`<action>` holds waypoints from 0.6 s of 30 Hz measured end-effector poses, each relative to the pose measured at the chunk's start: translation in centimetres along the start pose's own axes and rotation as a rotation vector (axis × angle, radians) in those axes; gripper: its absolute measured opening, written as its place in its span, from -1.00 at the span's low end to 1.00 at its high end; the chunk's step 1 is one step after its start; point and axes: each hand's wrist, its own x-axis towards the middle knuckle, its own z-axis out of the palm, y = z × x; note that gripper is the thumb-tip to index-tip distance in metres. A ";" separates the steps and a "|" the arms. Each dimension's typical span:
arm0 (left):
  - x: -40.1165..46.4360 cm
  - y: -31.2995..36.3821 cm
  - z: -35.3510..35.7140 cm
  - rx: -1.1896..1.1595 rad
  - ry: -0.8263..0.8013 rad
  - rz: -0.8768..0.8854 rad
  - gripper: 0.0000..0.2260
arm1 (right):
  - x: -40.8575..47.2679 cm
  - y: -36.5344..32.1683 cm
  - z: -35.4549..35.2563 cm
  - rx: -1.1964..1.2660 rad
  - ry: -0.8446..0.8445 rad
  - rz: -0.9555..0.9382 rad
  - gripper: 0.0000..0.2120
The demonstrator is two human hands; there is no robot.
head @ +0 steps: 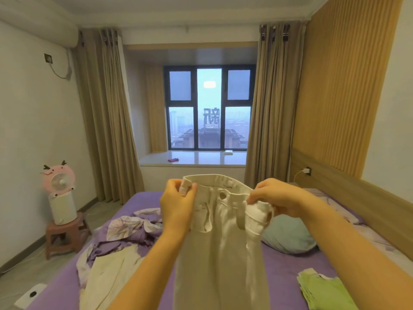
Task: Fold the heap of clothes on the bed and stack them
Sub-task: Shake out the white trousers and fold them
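Observation:
I hold a pair of cream-white trousers (225, 245) up in the air over the purple bed (279, 271), waistband uppermost and legs hanging down out of view. My left hand (176, 206) grips the waistband's left end. My right hand (279, 198) pinches its right end near a pocket. On the bed at lower left lies a loose heap of clothes (107, 271), cream pieces mixed with a crumpled purple floral cover (134, 229). A folded light-green garment (324, 289) rests on the bed at lower right.
A pale blue pillow (290, 236) lies by the wooden headboard (348, 198) on the right. To the left of the bed a pink fan (59, 180) on a white cylinder stands on a small stool (64, 233). A window ledge (194, 158) and curtains are beyond the bed.

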 end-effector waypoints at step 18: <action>-6.3 0.9 0.0 -0.136 -0.395 0.246 -0.88 | 0.1 -0.1 5.2 0.203 0.235 -0.185 -0.63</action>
